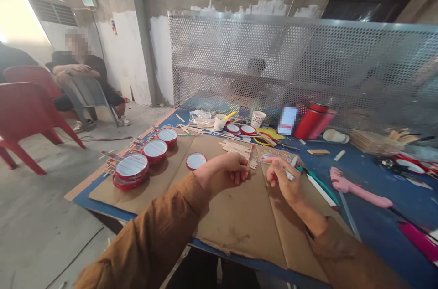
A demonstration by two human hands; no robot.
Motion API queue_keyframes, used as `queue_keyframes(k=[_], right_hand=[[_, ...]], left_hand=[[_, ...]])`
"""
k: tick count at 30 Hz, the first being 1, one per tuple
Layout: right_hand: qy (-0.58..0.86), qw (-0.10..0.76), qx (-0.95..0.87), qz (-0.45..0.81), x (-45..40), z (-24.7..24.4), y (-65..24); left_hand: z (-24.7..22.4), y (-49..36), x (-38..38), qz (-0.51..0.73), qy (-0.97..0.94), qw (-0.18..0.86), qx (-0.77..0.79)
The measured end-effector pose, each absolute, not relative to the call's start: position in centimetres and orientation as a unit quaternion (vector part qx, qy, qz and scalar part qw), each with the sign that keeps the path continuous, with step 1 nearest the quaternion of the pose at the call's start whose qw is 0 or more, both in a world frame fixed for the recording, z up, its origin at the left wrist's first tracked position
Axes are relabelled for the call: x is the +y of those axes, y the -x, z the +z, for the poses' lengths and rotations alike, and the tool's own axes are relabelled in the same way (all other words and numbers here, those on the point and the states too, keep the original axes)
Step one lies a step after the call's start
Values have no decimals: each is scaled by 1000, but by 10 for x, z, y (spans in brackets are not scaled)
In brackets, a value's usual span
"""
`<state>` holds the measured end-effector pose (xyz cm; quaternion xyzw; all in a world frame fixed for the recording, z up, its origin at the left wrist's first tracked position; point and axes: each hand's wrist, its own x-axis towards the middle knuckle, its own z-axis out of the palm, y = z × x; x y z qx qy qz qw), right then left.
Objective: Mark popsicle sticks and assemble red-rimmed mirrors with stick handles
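Head | left grip (236, 168) pinches thin reddish stick (251, 153) | right grip (282, 177) curls round white tube (293, 166)

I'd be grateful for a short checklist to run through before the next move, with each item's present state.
1. Left hand pinching a narrow stick: ok.
2. Right hand holding the white tube: ok.
3. Loose red-rimmed disc lying flat on the cardboard: ok.
4. Stacked red-rimmed discs standing upright: ok.
5. Spare wooden sticks neatly aligned: not ok, they overlap.
6. Pink glue gun hot: cannot tell.
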<state>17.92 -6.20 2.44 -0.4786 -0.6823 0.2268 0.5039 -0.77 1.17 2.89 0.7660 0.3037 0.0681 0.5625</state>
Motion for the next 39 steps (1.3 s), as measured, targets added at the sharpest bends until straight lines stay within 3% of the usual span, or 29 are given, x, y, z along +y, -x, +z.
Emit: queue_keyframes(k=[19,28,39], right_hand=[[467,509,-693,208,-69,33,-178],[480,532,-687,118,-81,27,-165],[486,487,-725,12,-78,23,-153]], left_hand=[[34,7,8,63,-757,565,323],[28,7,10,81,-759,562,317],[18,5,17,84,-755,572,309]])
